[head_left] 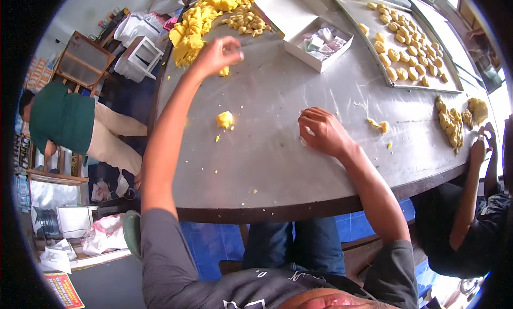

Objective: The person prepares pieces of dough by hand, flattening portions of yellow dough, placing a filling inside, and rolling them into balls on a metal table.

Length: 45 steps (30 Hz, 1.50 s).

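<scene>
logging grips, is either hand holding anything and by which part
Cannot tell: no held thing shows in the left hand, and the right hand is curled downward, its palm hidden.

at left, a white stool (126, 67) is near a wood-framed panel (85, 57), with a plastic bag (104, 235) lower down.

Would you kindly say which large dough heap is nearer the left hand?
The bright yellow heap at upper left, beside the left hand; the browner heap lies far right.
</scene>
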Motion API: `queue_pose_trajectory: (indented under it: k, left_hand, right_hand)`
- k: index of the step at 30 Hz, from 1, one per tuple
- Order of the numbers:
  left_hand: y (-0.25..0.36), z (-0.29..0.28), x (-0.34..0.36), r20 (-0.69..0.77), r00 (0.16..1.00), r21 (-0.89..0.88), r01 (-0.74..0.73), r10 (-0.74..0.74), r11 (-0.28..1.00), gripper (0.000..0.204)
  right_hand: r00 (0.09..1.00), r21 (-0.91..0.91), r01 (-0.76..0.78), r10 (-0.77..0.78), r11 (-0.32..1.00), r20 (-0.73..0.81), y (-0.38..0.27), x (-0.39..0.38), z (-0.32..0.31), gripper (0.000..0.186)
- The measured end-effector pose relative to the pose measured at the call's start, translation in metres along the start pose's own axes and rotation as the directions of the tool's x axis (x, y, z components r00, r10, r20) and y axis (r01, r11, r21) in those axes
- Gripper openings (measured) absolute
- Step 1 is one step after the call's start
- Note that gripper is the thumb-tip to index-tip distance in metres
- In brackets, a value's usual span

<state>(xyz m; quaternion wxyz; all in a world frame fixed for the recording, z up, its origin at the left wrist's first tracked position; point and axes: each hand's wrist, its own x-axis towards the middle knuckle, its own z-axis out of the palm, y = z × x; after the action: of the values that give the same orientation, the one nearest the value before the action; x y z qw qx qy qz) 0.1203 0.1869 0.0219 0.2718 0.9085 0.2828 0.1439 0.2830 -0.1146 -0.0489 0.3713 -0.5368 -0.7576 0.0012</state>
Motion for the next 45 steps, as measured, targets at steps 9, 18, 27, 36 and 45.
queue_pose_trajectory:
  k: [9,18,27,36,45]
  left_hand:
    - [-0.089,0.051,0.127,-0.326,0.925,0.543,0.015,0.194,0.839,0.026]
    - [-0.049,-0.001,0.066,-0.089,0.983,-0.373,0.115,-0.159,0.921,0.023]
    - [0.139,0.109,-0.107,0.126,0.843,0.119,-0.537,0.524,0.835,0.024]
    - [0.121,0.046,-0.166,-0.391,0.833,0.143,-0.365,0.391,0.920,0.036]
    - [0.057,0.032,-0.228,-0.523,0.792,0.233,-0.223,0.315,0.947,0.021]
  right_hand:
    - [0.999,-0.034,0.038,-0.037,0.999,0.009,0.007,-0.001,0.005,0.008]
    - [0.999,0.047,-0.019,0.021,0.999,-0.035,0.004,0.003,-0.006,0.008]
    - [0.794,0.089,-0.429,0.422,0.899,-0.437,0.033,-0.009,-0.049,0.017]
    - [0.980,-0.117,-0.117,0.133,0.986,0.146,0.008,-0.028,-0.003,0.010]
    - [0.868,-0.166,-0.241,0.289,0.956,0.404,-0.009,-0.022,-0.013,0.014]
